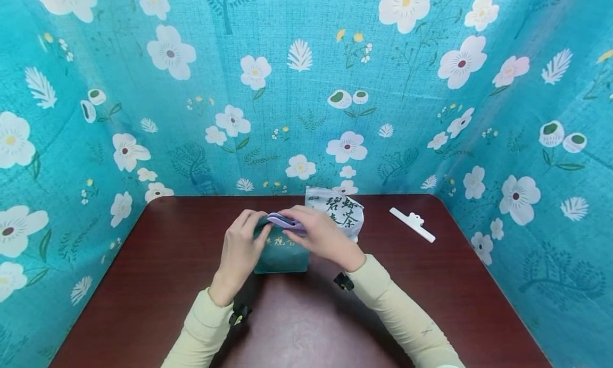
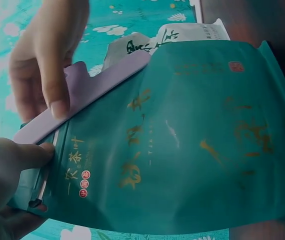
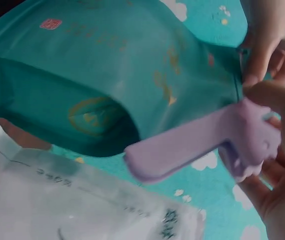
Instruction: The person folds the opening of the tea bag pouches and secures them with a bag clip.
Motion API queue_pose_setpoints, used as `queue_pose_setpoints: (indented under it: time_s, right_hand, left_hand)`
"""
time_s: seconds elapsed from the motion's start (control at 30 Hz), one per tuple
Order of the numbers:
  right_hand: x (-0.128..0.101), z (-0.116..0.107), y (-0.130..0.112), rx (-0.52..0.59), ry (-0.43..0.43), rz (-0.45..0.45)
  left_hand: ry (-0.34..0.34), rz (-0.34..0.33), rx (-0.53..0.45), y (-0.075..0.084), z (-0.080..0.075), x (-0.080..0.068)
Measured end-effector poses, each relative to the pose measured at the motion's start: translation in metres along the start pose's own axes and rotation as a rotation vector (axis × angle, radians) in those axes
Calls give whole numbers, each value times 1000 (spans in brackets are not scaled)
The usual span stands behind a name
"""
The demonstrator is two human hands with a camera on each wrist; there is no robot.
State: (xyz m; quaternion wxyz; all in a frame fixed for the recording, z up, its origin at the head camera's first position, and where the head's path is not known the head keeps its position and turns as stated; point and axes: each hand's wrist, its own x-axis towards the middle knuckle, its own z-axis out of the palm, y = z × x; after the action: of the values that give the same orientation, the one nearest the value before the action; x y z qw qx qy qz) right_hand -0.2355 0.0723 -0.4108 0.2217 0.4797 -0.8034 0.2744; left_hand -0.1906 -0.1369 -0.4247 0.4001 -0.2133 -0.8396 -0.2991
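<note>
A green tea bag (image 1: 282, 259) with gold lettering stands on the table, its top edge raised between both hands. My left hand (image 1: 241, 248) pinches one top corner, thumb on the near face, as the left wrist view shows. A long purple sealing clip (image 2: 95, 92) lies slanted across the bag's top. My right hand (image 1: 325, 232) grips that clip by its wider part; in the right wrist view its free arm (image 3: 177, 150) sticks out beside the bag. Whether the clip's jaws enclose the bag's edge I cannot tell.
Behind the right hand stands a white tea bag (image 1: 347, 211) with dark characters, close to the green one. A white sealing clip (image 1: 413, 225) lies at the table's back right. Flowered blue cloth (image 1: 297, 118) hangs behind and beside the dark red table (image 1: 167, 283).
</note>
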Motion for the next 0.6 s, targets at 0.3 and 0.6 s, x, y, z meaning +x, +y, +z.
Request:
queue_pose_setpoints:
  time_s: [0.3,0.6]
  right_hand:
    - [4,10,-20,-354,59,-30]
    - [-1,14,-32,-464,78,-48]
  left_hand:
    - [78,78,89,2,8,-8]
    - [109,127,77,2,7,-15]
